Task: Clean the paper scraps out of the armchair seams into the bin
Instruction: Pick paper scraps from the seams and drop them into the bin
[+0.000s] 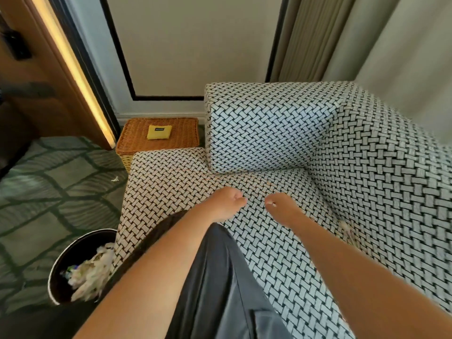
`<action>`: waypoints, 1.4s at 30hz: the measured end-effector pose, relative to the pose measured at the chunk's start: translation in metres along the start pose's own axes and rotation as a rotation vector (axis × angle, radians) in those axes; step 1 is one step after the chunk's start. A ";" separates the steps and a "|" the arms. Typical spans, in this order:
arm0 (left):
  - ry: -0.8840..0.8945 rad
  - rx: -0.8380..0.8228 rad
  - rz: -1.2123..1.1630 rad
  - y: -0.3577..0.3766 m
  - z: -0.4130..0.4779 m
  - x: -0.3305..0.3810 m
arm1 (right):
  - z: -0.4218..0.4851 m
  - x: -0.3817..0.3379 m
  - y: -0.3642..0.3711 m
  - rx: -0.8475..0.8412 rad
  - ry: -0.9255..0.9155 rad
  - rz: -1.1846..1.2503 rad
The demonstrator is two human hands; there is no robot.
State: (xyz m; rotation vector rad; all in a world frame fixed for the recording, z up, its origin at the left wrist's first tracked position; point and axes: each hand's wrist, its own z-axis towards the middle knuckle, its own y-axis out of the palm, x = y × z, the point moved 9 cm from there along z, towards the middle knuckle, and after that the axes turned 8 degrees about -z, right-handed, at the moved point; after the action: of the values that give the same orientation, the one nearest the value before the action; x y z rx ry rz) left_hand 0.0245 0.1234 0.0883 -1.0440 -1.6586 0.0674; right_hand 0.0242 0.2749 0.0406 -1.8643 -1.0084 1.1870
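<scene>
Our right hand (pixel 283 208) hovers over the armchair (pixel 171 182) seat, grip clamped on a paper scrap (pixel 272 204); left hand (pixel 227 203) grip curled together, nothing showing. A second scrap (pixel 346 227) at four o'clock; bin (pixel 80 243) at eight.

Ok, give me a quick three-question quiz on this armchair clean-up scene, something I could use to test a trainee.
1. True or false: the bin beside the armchair holds no paper.
2. What lies on the wicker basket? A a yellow pouch; B a remote; C a cup.
3. Which hand pinches a small white scrap?
Key: 1 false, it holds paper scraps; 2 A; 3 the right hand.
</scene>
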 end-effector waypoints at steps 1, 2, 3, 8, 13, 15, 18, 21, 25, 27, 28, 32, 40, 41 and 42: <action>0.004 -0.024 0.011 0.016 0.005 0.003 | -0.006 0.023 0.000 0.040 0.056 0.011; 0.009 -0.039 0.013 0.029 0.008 0.005 | -0.012 0.042 0.000 0.079 0.105 -0.014; 0.021 -0.051 0.007 0.042 0.010 0.007 | -0.018 0.059 0.000 0.117 0.149 -0.079; 0.068 -0.038 0.085 0.109 0.017 0.002 | -0.065 0.129 0.011 0.264 0.318 -0.303; 0.106 -0.044 0.399 0.155 0.023 -0.001 | -0.109 0.176 0.018 0.422 0.423 -0.274; 0.113 -0.032 0.466 0.163 0.027 -0.004 | -0.109 0.180 0.018 0.444 0.442 -0.283; 0.108 -0.044 0.479 0.176 0.031 -0.007 | -0.106 0.186 0.018 0.477 0.494 -0.255; 0.140 -0.040 0.495 0.187 0.031 -0.003 | -0.106 0.191 0.017 0.495 0.555 -0.258; 0.155 -0.030 0.504 0.201 0.035 -0.001 | -0.105 0.196 0.013 0.534 0.623 -0.183; 0.175 -0.018 0.518 0.206 0.037 0.002 | -0.103 0.201 0.010 0.578 0.630 -0.127; 0.190 -0.013 0.536 0.210 0.038 0.003 | -0.103 0.206 0.007 0.594 0.620 -0.090; 0.257 -0.001 0.594 0.216 0.039 0.009 | -0.099 0.223 0.002 0.556 0.534 -0.012; 0.432 0.026 0.641 0.237 0.070 0.047 | -0.089 0.222 0.007 0.449 0.516 -0.156; 0.441 0.020 0.640 0.239 0.075 0.052 | -0.089 0.221 0.007 0.452 0.515 -0.181; 0.449 0.011 0.640 0.241 0.081 0.057 | -0.089 0.220 0.006 0.460 0.517 -0.185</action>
State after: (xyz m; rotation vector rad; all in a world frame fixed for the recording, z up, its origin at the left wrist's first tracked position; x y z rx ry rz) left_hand 0.1020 0.3430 -0.0273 -1.4279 -0.8810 0.2421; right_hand 0.1697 0.4524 -0.0200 -1.5482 -0.5460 0.6945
